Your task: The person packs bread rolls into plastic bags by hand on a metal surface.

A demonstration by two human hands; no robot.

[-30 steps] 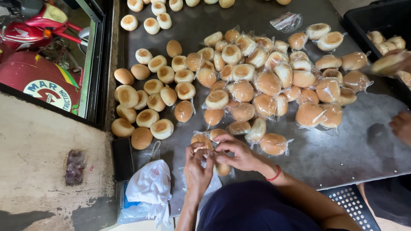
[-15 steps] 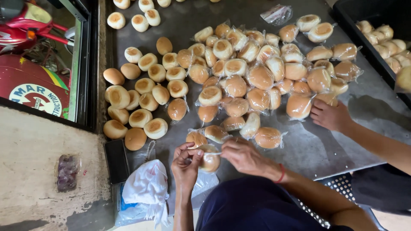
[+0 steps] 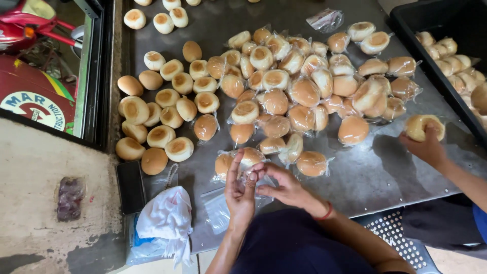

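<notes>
The left hand (image 3: pixel 239 195) and right hand (image 3: pixel 281 186) meet at the near edge of the grey metal table (image 3: pixel 375 172). Their fingertips pinch together on the neck of a thin clear plastic bag (image 3: pixel 252 175), which lies just in front of a golden bun wrapped in clear film (image 3: pixel 249 156); whether the bag already holds a bun I cannot tell, as the fingers hide it.

Open room is scarce. Just beyond the hands, a heap of wrapped round buns (image 3: pixel 304 91) covers the middle of the table. To its left, bare unwrapped buns (image 3: pixel 167 111) lie in loose rows running close to the table's left edge. The widest bare stretch of metal lies to the right of the hands, between the heap and the near edge.

A loose pile of empty clear bags (image 3: pixel 219 210) lies under the left wrist at the table's near edge, and a bunched white plastic bag (image 3: pixel 165 220) sits just left of it. At the right, another person's hand (image 3: pixel 426 144) grips a wrapped bun (image 3: pixel 423 127) beside a black plastic crate (image 3: pixel 446 61) holding more buns.
</notes>
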